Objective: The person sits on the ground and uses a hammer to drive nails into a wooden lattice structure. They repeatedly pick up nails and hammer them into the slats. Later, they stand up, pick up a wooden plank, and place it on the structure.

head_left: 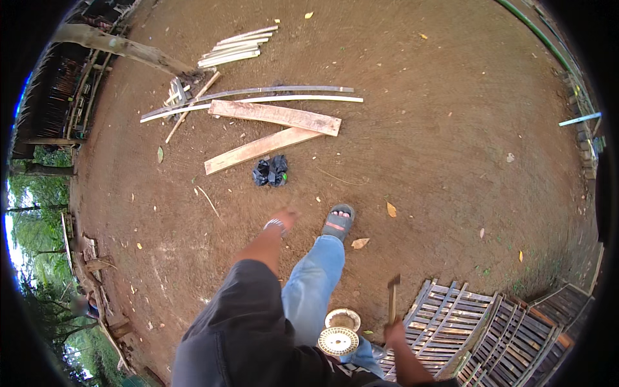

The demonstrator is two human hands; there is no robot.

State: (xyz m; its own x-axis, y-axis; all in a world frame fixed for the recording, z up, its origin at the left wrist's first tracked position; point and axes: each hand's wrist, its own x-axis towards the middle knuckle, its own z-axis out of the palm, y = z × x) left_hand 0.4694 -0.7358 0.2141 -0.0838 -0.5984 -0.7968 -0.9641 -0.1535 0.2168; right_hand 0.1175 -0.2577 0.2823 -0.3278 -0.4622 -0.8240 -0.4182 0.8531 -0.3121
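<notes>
My right hand (394, 333) is closed around the wooden handle of a hammer (393, 302), its dark head pointing up and away from me. My left hand (288, 217) hangs over the dirt ahead of my body, a bracelet at its wrist; motion smears its fingers. A black plastic bag (271, 171) lies on the ground beyond that hand, apart from it. By my legs, near the right hand, are two round cream-coloured pieces, the nearer one a slotted disc (338, 341). What they belong to is hidden.
Two wide planks (277, 116) lie crossed beyond the bag, with long thin strips (290, 99) behind them. Several pale sticks (235, 48) lie farther off. A wooden post (122, 48) stands far left. Slatted wooden panels (445, 322) lie at the near right.
</notes>
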